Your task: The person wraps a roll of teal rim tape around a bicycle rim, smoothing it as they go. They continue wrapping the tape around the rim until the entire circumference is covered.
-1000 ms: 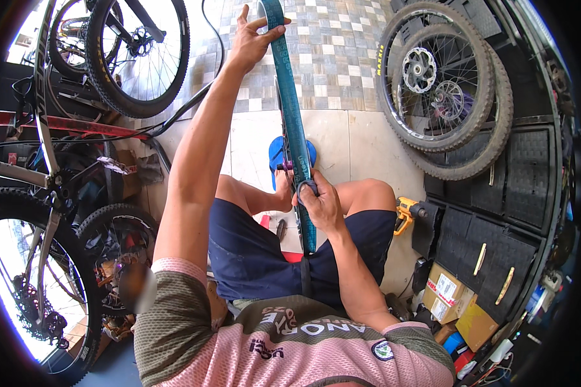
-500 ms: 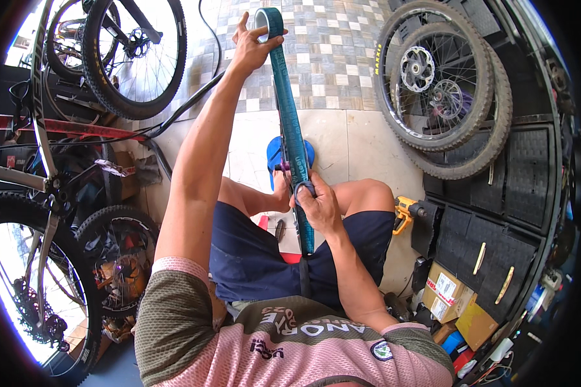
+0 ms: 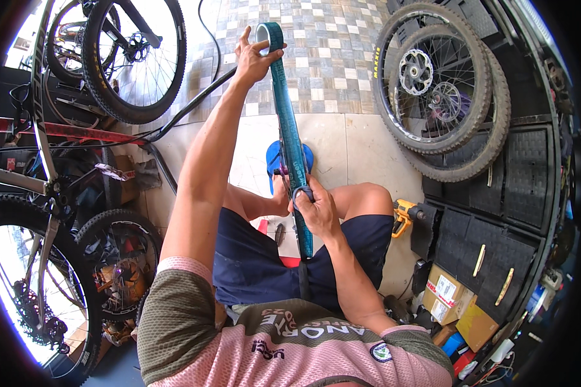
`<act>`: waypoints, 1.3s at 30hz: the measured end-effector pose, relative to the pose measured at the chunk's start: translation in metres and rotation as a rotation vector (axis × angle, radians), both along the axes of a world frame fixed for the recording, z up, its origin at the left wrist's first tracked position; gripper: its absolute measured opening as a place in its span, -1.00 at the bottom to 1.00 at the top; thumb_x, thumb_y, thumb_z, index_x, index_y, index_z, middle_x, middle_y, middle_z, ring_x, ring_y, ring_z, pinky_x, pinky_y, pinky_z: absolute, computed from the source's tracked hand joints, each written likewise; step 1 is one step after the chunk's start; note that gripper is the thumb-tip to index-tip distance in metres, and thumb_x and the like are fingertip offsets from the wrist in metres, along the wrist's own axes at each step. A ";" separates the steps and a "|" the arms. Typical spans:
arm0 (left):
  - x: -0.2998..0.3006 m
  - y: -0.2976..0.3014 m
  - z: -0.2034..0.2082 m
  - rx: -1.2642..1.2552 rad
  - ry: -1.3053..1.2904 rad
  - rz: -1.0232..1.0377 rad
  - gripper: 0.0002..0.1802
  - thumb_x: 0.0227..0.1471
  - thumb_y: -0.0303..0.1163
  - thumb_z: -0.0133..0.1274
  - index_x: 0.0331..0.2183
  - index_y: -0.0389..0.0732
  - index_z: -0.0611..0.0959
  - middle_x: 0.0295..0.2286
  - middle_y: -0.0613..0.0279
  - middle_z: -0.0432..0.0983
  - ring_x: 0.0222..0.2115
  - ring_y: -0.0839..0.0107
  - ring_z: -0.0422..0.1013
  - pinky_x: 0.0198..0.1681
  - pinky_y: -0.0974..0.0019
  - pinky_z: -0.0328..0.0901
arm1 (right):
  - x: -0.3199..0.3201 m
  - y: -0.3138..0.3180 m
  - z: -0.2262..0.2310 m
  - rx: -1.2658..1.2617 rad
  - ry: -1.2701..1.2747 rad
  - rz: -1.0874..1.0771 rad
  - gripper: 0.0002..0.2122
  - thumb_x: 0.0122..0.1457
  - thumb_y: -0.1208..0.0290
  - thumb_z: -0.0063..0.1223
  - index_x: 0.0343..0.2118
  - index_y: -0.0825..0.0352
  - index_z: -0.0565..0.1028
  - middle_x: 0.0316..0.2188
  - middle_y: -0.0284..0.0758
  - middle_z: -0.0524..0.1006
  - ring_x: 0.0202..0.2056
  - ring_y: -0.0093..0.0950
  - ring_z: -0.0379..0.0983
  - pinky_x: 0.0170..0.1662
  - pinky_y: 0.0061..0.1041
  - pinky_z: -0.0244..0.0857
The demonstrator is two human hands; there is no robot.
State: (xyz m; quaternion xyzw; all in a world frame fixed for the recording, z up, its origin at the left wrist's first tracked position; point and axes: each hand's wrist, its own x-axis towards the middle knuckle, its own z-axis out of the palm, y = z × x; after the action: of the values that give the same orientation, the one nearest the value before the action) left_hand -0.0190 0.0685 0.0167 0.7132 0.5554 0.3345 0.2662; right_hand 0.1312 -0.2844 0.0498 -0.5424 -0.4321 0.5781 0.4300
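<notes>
Holding the roll of teal tape (image 3: 276,37) in our left hand (image 3: 254,62), we have one finger hooked into its ring and the thumb against its outer face, while the other fingers are spread. What has just changed is small: this hand, together with the roll, has come a little nearer to our body, so the tape between our two hands looks shorter. Our right hand (image 3: 319,209) stays at about the same place, closed on a blue-grey piece (image 3: 301,191) over the strip of teal tape (image 3: 290,129) — we cannot tell what this piece is.

The strip goes from the roll to below the right hand, along a bicycle wheel rim (image 3: 278,115) which stands edge-on; a purple hub (image 3: 281,172) shows just up and left of the right hand. For the work this means, we judge, that the tape keeps straight in line with the rim — it does not sag. To the right of the right hand lies a yellow power drill (image 3: 403,215); farther up, two knobby-tyred wheels (image 3: 486,84) overlap.
</notes>
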 end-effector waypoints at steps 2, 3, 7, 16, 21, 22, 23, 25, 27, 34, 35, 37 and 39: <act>0.000 0.002 -0.001 -0.008 0.021 -0.005 -0.65 0.05 0.01 0.43 -0.07 0.39 0.85 0.48 -0.20 -0.26 0.44 -0.24 -0.26 0.40 -0.33 -0.04 | -0.002 0.000 -0.002 0.011 -0.008 -0.020 -0.66 0.38 0.19 0.01 0.04 0.34 0.51 -0.56 -0.37 0.62 -0.46 -0.51 0.59 -0.28 -0.43 0.48; 0.001 0.003 -0.002 -0.013 0.031 -0.009 -0.65 0.05 0.01 0.43 -0.07 0.39 0.85 0.48 -0.20 -0.26 0.44 -0.24 -0.27 0.39 -0.33 -0.04 | -0.002 0.000 -0.004 0.015 -0.017 -0.019 -0.66 0.38 0.19 0.02 0.04 0.34 0.51 -0.56 -0.37 0.62 -0.46 -0.51 0.60 -0.28 -0.43 0.48; 0.004 0.000 -0.011 -0.023 0.083 0.005 -0.60 0.05 0.01 0.42 -0.03 0.41 0.82 0.47 -0.18 -0.23 0.45 -0.25 -0.24 0.42 -0.36 -0.07 | 0.001 0.000 -0.002 0.036 -0.046 0.001 -0.66 0.38 0.18 0.01 0.04 0.33 0.51 -0.55 -0.37 0.62 -0.47 -0.51 0.60 -0.28 -0.44 0.48; 0.000 -0.005 -0.033 -0.059 0.046 -0.001 -0.60 0.03 0.02 0.43 -0.03 0.40 0.83 0.47 -0.20 -0.22 0.45 -0.27 -0.25 0.41 -0.35 -0.07 | 0.002 0.000 0.004 0.015 -0.033 0.004 -0.66 0.40 0.17 0.02 0.06 0.32 0.50 -0.55 -0.39 0.62 -0.46 -0.53 0.61 -0.28 -0.45 0.48; 0.001 -0.009 -0.037 -0.101 0.038 -0.006 -0.61 0.04 0.01 0.42 -0.04 0.38 0.83 0.47 -0.22 -0.21 0.44 -0.27 -0.23 0.41 -0.35 -0.08 | 0.002 -0.001 0.002 0.015 -0.050 0.009 -0.66 0.40 0.17 0.02 0.06 0.31 0.50 -0.54 -0.39 0.63 -0.46 -0.53 0.61 -0.28 -0.45 0.49; 0.001 -0.010 -0.038 -0.099 0.044 -0.007 -0.62 0.05 0.01 0.42 -0.04 0.38 0.83 0.47 -0.22 -0.21 0.44 -0.26 -0.22 0.41 -0.35 -0.09 | 0.002 -0.001 0.001 0.018 -0.053 0.010 -0.66 0.41 0.17 0.02 0.07 0.31 0.50 -0.54 -0.39 0.63 -0.46 -0.53 0.62 -0.28 -0.45 0.49; 0.002 -0.010 -0.039 -0.101 0.037 -0.001 -0.62 0.04 -0.01 0.43 -0.04 0.37 0.84 0.47 -0.20 -0.21 0.43 -0.26 -0.22 0.41 -0.33 -0.07 | 0.002 -0.001 0.001 0.024 -0.057 0.012 -0.65 0.41 0.17 0.02 0.08 0.30 0.50 -0.54 -0.39 0.63 -0.46 -0.52 0.62 -0.28 -0.45 0.49; 0.003 -0.012 -0.042 -0.108 0.023 0.012 -0.62 0.03 -0.06 0.45 -0.05 0.35 0.84 0.48 -0.16 -0.21 0.42 -0.24 -0.22 0.41 -0.28 -0.03 | 0.002 -0.001 0.000 0.036 -0.065 0.017 -0.64 0.41 0.17 0.02 0.11 0.30 0.49 -0.54 -0.38 0.63 -0.46 -0.52 0.62 -0.28 -0.45 0.49; 0.002 -0.013 -0.046 -0.088 0.023 0.000 -0.62 0.05 0.02 0.41 -0.04 0.37 0.83 0.47 -0.21 -0.20 0.43 -0.26 -0.20 0.42 -0.32 -0.13 | 0.002 -0.001 0.003 0.016 -0.041 0.011 -0.58 0.41 0.08 0.03 0.12 0.32 0.50 -0.51 -0.40 0.61 -0.44 -0.59 0.53 -0.29 -0.50 0.43; 0.001 -0.015 -0.057 -0.106 0.018 -0.011 -0.61 0.05 0.04 0.41 -0.04 0.38 0.83 0.47 -0.21 -0.19 0.44 -0.24 -0.22 0.41 -0.33 -0.12 | 0.003 -0.001 0.002 0.036 -0.069 0.025 -0.61 0.41 0.15 0.01 0.16 0.30 0.47 -0.54 -0.39 0.63 -0.47 -0.52 0.62 -0.28 -0.44 0.49; 0.000 -0.014 -0.058 -0.105 0.020 -0.011 -0.61 0.05 0.04 0.41 -0.04 0.38 0.83 0.47 -0.21 -0.19 0.44 -0.24 -0.22 0.41 -0.33 -0.12 | 0.003 -0.001 0.002 0.043 -0.065 0.023 -0.62 0.41 0.16 0.01 0.15 0.30 0.48 -0.54 -0.39 0.63 -0.47 -0.52 0.62 -0.28 -0.44 0.49; 0.001 -0.016 -0.059 -0.119 0.014 -0.021 -0.60 0.04 0.05 0.41 -0.04 0.38 0.83 0.47 -0.22 -0.20 0.44 -0.24 -0.23 0.41 -0.33 -0.13 | 0.003 0.000 0.002 0.054 -0.060 0.015 -0.63 0.41 0.16 0.02 0.13 0.30 0.48 -0.54 -0.39 0.63 -0.46 -0.51 0.62 -0.28 -0.44 0.49; 0.000 -0.015 -0.061 -0.116 0.028 -0.030 -0.60 0.04 0.05 0.41 -0.04 0.38 0.83 0.46 -0.24 -0.19 0.45 -0.23 -0.25 0.42 -0.33 -0.14 | 0.003 0.000 0.002 0.044 -0.055 0.009 -0.65 0.40 0.17 0.02 0.09 0.30 0.50 -0.53 -0.39 0.64 -0.46 -0.51 0.62 -0.28 -0.44 0.49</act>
State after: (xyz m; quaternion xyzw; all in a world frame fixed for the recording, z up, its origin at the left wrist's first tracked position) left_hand -0.0188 0.0537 -0.0440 0.7095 0.5666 0.2879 0.3043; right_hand 0.1340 -0.2847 0.0516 -0.5464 -0.4588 0.5554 0.4272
